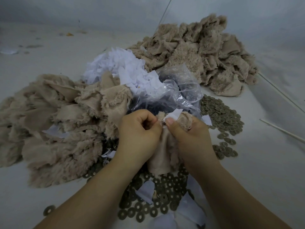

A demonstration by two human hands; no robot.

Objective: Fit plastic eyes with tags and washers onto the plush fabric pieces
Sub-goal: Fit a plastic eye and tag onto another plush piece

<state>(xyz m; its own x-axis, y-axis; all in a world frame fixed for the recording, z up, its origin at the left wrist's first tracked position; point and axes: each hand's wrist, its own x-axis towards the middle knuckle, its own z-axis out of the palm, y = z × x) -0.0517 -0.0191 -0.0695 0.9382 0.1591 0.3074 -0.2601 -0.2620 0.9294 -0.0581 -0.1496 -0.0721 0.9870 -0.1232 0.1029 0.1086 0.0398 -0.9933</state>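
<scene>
While two big heaps of fabric (54,123) lie around, the left hand (140,131) and right hand (189,134) both pinch one soft fabric piece (162,156) and its paper tag (173,115) above the washers (165,202). It is light and floppy; better to grip near the hole.

No legible txt anywhere.

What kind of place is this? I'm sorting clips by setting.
Probably a toy-making workbench: heaps of cut plush pieces, loose washers spread over the white surface, and a pile of white tags. Both hands grip one plush piece.
</scene>
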